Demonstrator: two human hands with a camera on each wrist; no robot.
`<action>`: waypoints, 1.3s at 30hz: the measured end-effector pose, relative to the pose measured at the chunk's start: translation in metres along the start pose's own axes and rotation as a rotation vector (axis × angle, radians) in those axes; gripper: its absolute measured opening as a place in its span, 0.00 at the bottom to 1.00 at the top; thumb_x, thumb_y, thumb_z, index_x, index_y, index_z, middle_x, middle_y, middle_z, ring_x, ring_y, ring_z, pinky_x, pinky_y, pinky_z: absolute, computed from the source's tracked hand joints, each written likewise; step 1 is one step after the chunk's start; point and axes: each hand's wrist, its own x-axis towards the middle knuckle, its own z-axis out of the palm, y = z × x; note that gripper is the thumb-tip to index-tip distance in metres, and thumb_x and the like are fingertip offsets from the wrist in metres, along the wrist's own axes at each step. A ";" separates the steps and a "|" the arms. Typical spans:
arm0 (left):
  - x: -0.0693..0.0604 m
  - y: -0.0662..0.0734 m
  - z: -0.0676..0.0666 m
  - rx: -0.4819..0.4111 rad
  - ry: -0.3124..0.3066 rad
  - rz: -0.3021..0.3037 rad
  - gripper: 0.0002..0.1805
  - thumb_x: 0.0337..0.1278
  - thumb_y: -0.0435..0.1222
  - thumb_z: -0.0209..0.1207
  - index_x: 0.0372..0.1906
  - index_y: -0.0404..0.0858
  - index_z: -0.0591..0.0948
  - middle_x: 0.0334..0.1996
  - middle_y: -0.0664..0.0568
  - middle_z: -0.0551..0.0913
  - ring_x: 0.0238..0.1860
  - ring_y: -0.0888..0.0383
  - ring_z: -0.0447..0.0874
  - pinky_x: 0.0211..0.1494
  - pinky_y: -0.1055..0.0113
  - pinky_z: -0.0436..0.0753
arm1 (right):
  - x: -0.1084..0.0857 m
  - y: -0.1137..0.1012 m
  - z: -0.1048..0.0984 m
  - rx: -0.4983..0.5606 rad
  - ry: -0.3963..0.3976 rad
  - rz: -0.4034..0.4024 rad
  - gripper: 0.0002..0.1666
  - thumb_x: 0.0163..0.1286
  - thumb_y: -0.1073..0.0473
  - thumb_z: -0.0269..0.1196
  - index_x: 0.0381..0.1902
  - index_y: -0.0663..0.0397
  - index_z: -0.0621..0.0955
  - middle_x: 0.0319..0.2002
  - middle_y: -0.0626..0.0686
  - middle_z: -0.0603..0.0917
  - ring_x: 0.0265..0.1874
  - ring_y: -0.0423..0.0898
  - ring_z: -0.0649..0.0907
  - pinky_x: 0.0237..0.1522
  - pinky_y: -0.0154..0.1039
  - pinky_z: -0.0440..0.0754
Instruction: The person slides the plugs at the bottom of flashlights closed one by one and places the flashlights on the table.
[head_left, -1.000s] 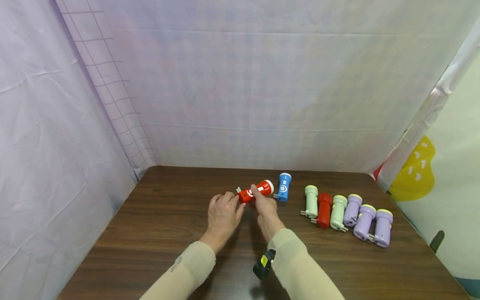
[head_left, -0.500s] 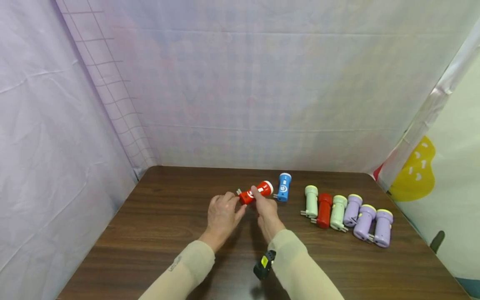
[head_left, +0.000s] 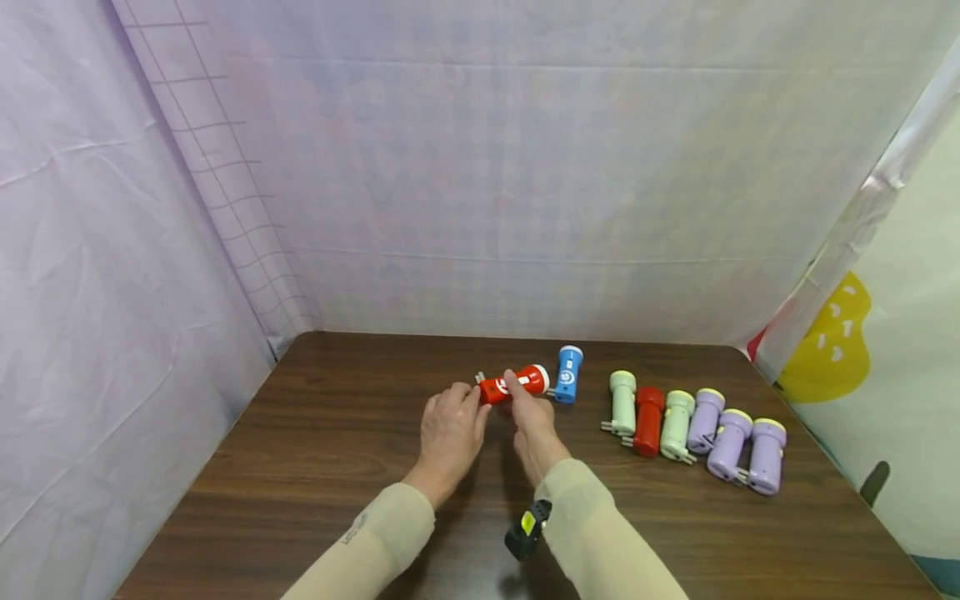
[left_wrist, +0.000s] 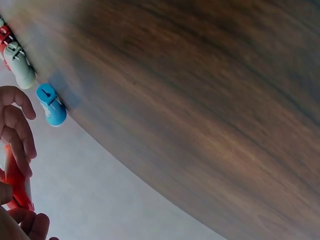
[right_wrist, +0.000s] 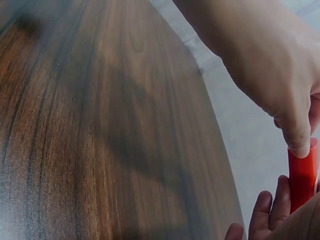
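Note:
A red flashlight (head_left: 517,384) with a white head and two-prong plug is held above the table in the head view. My right hand (head_left: 532,421) grips its body, thumb on top near the white switch. At the plug end, my left hand (head_left: 452,427) pinches the flashlight; in the right wrist view the left thumb (right_wrist: 298,142) presses on the red end. The metal prongs (head_left: 480,378) stick out past the left fingertips. Just right of the red head lies a blue flashlight (head_left: 568,373) on the table. The left wrist view shows only part of the red flashlight (left_wrist: 17,185) between both hands.
On the table's right lie several more flashlights: pale green (head_left: 622,402), dark red (head_left: 648,421), another pale green (head_left: 677,425) and a group of purple ones (head_left: 727,444). The brown wooden table (head_left: 315,450) ends at a hanging white cloth (head_left: 480,208) behind.
The left hand drew back slightly from the plug end, then closed in on it again. The red flashlight shifted and tilted a little in the right hand. The other flashlights have stayed put.

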 end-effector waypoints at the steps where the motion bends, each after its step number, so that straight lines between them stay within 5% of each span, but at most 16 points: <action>1: 0.000 0.000 0.000 0.004 -0.001 0.007 0.14 0.52 0.36 0.71 0.42 0.33 0.86 0.35 0.47 0.80 0.34 0.49 0.82 0.41 0.55 0.80 | 0.000 0.000 0.000 0.005 -0.001 0.000 0.31 0.65 0.48 0.69 0.54 0.68 0.78 0.20 0.49 0.85 0.29 0.49 0.85 0.51 0.50 0.70; 12: 0.000 -0.002 0.001 0.050 0.038 0.064 0.10 0.51 0.36 0.71 0.37 0.34 0.87 0.32 0.48 0.80 0.31 0.50 0.82 0.38 0.56 0.78 | -0.002 0.000 0.001 0.063 -0.011 -0.014 0.29 0.65 0.52 0.69 0.53 0.70 0.77 0.21 0.50 0.84 0.21 0.42 0.82 0.57 0.53 0.72; 22: 0.000 0.000 -0.001 0.064 0.032 0.058 0.07 0.52 0.36 0.70 0.34 0.35 0.88 0.30 0.50 0.81 0.30 0.52 0.82 0.39 0.56 0.78 | 0.000 0.000 0.003 0.058 0.005 -0.009 0.31 0.65 0.52 0.70 0.55 0.70 0.76 0.30 0.53 0.86 0.25 0.44 0.84 0.57 0.53 0.75; 31: 0.001 0.000 -0.002 0.063 0.037 0.066 0.06 0.49 0.36 0.71 0.28 0.37 0.86 0.27 0.52 0.79 0.27 0.53 0.81 0.38 0.57 0.77 | 0.000 0.001 0.001 -0.039 0.029 0.016 0.32 0.64 0.45 0.70 0.53 0.66 0.78 0.24 0.50 0.85 0.39 0.57 0.86 0.40 0.46 0.70; 39: -0.001 -0.001 -0.002 0.050 0.021 0.056 0.07 0.46 0.37 0.72 0.25 0.38 0.86 0.24 0.52 0.78 0.25 0.53 0.80 0.34 0.57 0.76 | 0.001 0.004 -0.002 -0.042 0.003 0.010 0.30 0.63 0.46 0.71 0.51 0.66 0.79 0.23 0.49 0.84 0.35 0.52 0.85 0.39 0.43 0.70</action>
